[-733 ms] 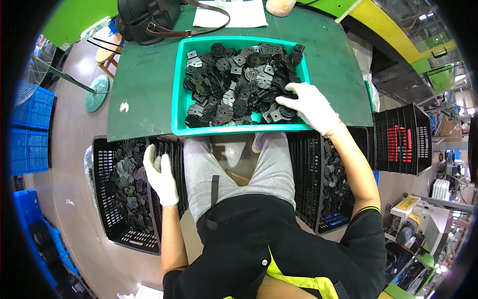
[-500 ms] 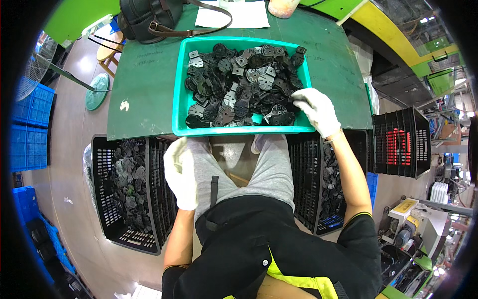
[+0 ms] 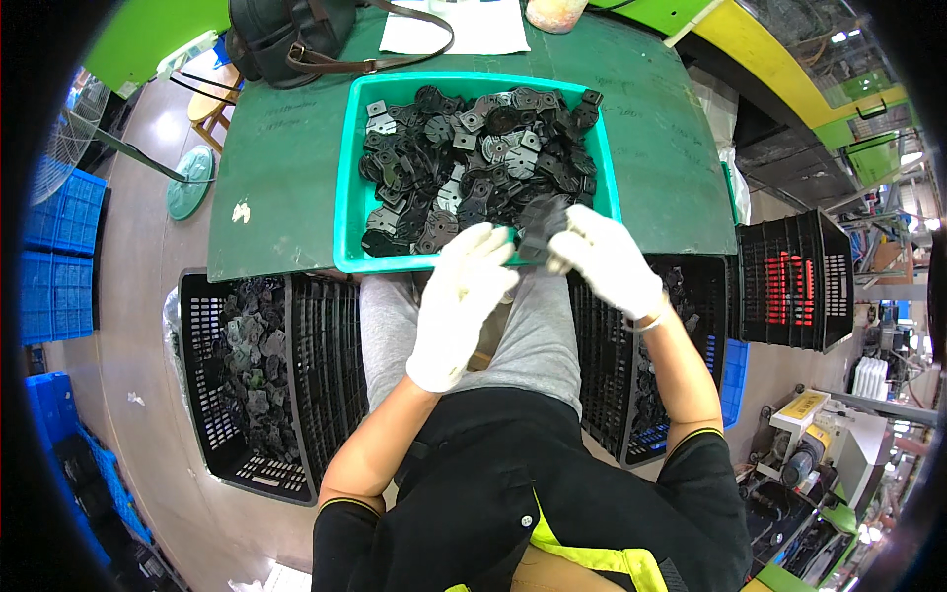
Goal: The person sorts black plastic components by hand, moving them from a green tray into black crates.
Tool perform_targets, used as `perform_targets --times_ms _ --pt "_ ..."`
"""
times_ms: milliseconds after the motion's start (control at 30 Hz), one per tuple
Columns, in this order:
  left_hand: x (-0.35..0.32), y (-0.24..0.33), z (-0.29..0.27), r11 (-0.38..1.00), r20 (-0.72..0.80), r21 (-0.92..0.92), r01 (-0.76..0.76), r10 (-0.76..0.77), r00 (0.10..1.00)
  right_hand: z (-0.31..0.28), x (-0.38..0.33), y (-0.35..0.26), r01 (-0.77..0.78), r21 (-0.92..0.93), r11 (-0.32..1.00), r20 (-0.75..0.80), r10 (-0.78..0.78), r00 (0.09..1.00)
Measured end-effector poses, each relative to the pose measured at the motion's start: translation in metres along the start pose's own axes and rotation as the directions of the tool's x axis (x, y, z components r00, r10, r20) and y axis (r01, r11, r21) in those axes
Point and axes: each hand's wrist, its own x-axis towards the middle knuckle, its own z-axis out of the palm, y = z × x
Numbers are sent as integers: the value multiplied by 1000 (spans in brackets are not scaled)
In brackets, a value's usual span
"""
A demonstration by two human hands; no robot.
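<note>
A teal plastic tray (image 3: 347, 187) lies on the green table, heaped with black plastic parts (image 3: 493, 148) that have rounded ends and square tabs. My right hand (image 3: 607, 261), in a white glove, grips one black plastic part (image 3: 542, 225) over the tray's near right edge; the part is slightly blurred. Just left of it, my gloved left hand (image 3: 462, 296) reaches over the near rim with its fingers apart and nothing in them. A gap separates the left fingertips from the held part.
Black crates (image 3: 258, 474) holding similar parts stand on the floor at my left, and another crate (image 3: 646, 449) at my right. A dark bag (image 3: 293, 39) and a white paper (image 3: 483, 30) lie on the table (image 3: 286, 217) beyond the tray. Farther right is a black crate (image 3: 794, 281).
My right hand has brought a black plastic part from the tray's right side toward its near edge. My left hand has risen from beside my leg to the tray's near rim.
</note>
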Motion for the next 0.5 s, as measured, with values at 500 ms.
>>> perform_targets --times_ms 500 --pt "1 -26 -6 750 91 -611 254 -252 963 -104 150 47 -280 -720 635 -564 -301 769"
